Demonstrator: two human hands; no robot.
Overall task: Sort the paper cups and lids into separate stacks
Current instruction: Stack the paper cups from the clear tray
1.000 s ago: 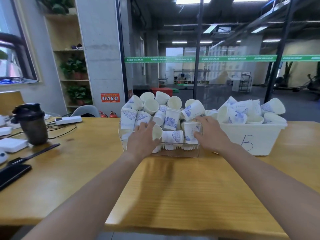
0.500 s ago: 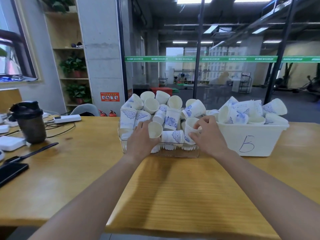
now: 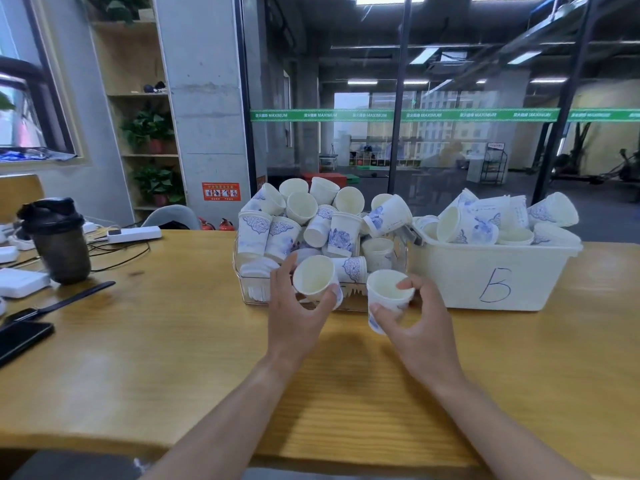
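Readable stuff first: the white bin (image 3: pixel 491 271) on the right has a big handwritten "B" on its front wall, and the green strip (image 3: pixel 398 115) across the glass partition behind repeats "MAXIMUM" next to some characters too small for me to read. There's also an orange sign (image 3: pixel 221 191) low on the concrete pillar, but its text is too tiny to make out.

Each hand has one paper cup, both held just above the wooden worktop (image 3: pixel 173 358), right in front of the clear bin (image 3: pixel 256 292). The left hand (image 3: pixel 298 320) is curled round a cup (image 3: pixel 316 279), thumb on one side and fingers on the other; that cup is tipped over so its open mouth faces back toward the camera, long axis roughly running away from the viewer. The right hand (image 3: pixel 415 327) pinches the other cup (image 3: pixel 387 299) between thumb low on the wall and a fingertip hooked over the rim. This one's closer to upright, mouth up and leaning a bit toward the camera, blue print showing on its side. The two cups sit near each other but aren't touching.

The clear bin is heaped with more cups (image 3: pixel 322 220) pointing every which way, white with blue floral print. The white bin beside it is piled with cups too.

Off to the left: a dark shaker bottle (image 3: pixel 57 240), a white power strip (image 3: pixel 133 233) and a phone (image 3: pixel 20 337).
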